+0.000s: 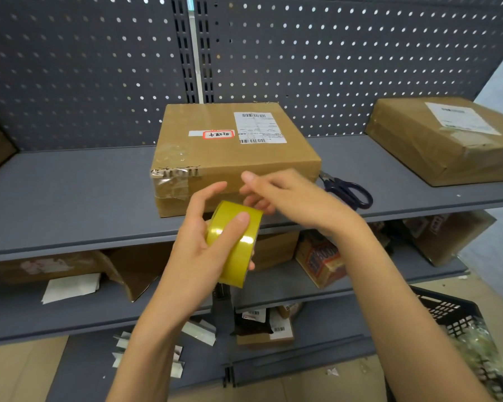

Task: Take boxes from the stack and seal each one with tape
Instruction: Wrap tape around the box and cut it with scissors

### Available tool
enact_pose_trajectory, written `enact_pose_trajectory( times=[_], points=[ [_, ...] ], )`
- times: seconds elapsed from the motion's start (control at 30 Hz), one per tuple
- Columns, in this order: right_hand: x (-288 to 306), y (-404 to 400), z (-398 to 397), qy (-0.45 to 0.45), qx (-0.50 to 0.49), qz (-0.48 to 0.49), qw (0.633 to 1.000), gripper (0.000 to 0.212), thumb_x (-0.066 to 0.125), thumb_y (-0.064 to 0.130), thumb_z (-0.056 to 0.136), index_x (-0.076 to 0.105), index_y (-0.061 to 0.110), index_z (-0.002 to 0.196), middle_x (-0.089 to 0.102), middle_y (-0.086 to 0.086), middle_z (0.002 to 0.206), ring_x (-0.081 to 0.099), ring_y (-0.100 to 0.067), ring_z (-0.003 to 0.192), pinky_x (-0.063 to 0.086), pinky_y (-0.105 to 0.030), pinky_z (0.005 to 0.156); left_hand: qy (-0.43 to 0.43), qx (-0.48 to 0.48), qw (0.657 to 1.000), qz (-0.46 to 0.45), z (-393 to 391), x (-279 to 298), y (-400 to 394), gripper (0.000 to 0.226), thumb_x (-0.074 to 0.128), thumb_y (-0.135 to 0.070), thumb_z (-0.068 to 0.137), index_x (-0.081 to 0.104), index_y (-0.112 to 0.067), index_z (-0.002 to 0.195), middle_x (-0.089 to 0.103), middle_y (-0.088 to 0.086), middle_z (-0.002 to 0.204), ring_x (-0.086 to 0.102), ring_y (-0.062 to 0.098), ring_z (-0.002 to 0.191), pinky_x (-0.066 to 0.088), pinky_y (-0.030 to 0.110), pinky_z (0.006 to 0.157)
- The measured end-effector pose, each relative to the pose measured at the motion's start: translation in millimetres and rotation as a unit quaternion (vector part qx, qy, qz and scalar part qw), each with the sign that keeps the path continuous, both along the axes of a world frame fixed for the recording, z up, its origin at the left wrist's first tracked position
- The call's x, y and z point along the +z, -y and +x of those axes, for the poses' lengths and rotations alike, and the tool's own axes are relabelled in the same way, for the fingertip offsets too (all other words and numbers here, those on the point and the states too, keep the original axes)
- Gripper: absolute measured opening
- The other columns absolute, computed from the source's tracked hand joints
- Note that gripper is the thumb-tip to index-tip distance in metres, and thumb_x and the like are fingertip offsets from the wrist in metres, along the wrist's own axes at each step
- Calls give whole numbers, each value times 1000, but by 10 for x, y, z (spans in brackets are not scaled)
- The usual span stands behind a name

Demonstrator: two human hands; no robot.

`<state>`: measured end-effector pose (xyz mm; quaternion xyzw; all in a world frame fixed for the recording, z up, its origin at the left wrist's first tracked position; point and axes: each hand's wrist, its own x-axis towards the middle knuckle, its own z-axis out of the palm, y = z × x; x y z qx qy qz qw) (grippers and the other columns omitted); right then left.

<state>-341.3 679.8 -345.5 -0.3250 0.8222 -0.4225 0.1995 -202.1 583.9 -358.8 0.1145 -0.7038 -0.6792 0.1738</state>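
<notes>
Item: roll of tape, centre of the frame, grasped in my left hand, thumb across its band; my right hand holds nothing, its fingertips picking at the roll's upper edge. Item: box, upper centre, on the shelf, scissors just right of it. Step judged: finding the tape's loose end; next, I peel it free and stick it to the box.
</notes>
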Motion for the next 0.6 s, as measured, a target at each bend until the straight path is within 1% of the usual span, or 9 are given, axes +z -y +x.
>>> enact_pose_trajectory(
  times=[0.03, 0.1, 0.13, 0.2, 0.23, 0.3, 0.4, 0.53, 0.6],
  points=[
    [-2, 37, 30, 54, 32, 20, 998, 51, 38, 49, 98, 70, 10, 106, 71, -2, 99, 66, -12, 93, 51, -25, 86, -6, -5, 1000, -1, 12, 0, 18, 55, 58, -27, 80, 42, -31, 133, 65, -2, 78, 64, 2, 60, 47, 12, 49],
    [-17, 77, 60, 118, 70, 14, 990, 60, 31, 52, 99, 71, 6, 105, 71, -3, 97, 65, -9, 92, 49, -20, 87, -14, -11, 1000, -5, 42, -6, 57, 59, 57, -30, 77, 39, -34, 133, 69, -12, 79, 66, 4, 64, 49, 14, 51],
    [-23, 87, 64, 134, 76, 0, 988, 60, 31, 51, 99, 71, 7, 104, 72, -2, 97, 64, -6, 90, 48, -18, 86, -16, -9, 1000, -6, 60, -9, 76, 59, 58, -31, 77, 39, -35, 132, 69, -13, 81, 67, 6, 65, 50, 15, 52],
    [-35, 105, 63, 153, 84, -38, 984, 51, 37, 46, 99, 71, 9, 106, 72, 0, 103, 65, -3, 93, 47, -14, 83, -19, 1, 1000, -3, 93, -20, 113, 59, 58, -32, 77, 39, -37, 133, 68, -6, 88, 68, 10, 66, 51, 17, 53],
    [-37, 114, 60, 156, 90, -59, 982, 43, 42, 40, 99, 70, 10, 109, 72, 0, 106, 65, -2, 95, 48, -11, 81, -20, 6, 1000, -3, 104, -28, 131, 60, 59, -33, 77, 39, -37, 133, 68, -5, 88, 68, 10, 67, 51, 17, 53],
    [-31, 132, 41, 145, 106, -81, 980, 29, 50, 29, 97, 69, 13, 112, 71, 1, 109, 65, -2, 98, 49, -9, 79, -21, 12, 1000, -1, 118, -42, 160, 60, 58, -32, 76, 38, -36, 133, 69, -14, 85, 67, 8, 66, 50, 16, 53],
    [-22, 182, 32, 130, 120, -87, 980, 21, 56, 20, 94, 69, 13, 110, 71, 5, 104, 65, 1, 94, 49, -11, 76, -20, 13, 1000, -1, 135, -61, 197, 60, 58, -31, 77, 37, -35, 134, 67, -24, 85, 67, 6, 66, 50, 16, 53],
    [-65, 263, 32, 115, 128, -102, 980, 21, 59, 13, 92, 68, 7, 110, 70, 5, 97, 63, 6, 85, 47, -9, 70, -18, 14, 1000, 9, 152, -87, 238, 60, 59, -30, 78, 37, -36, 134, 69, -14, 87, 67, 12, 65, 51, 19, 54],
    [-97, 295, 25, 104, 126, -116, 980, 20, 60, 12, 91, 70, 8, 108, 71, 5, 95, 64, 3, 85, 48, -11, 72, -18, 16, 1000, 8, 153, -102, 259, 60, 59, -30, 78, 37, -36, 134, 69, -13, 88, 67, 13, 65, 52, 21, 54]
  ],
)
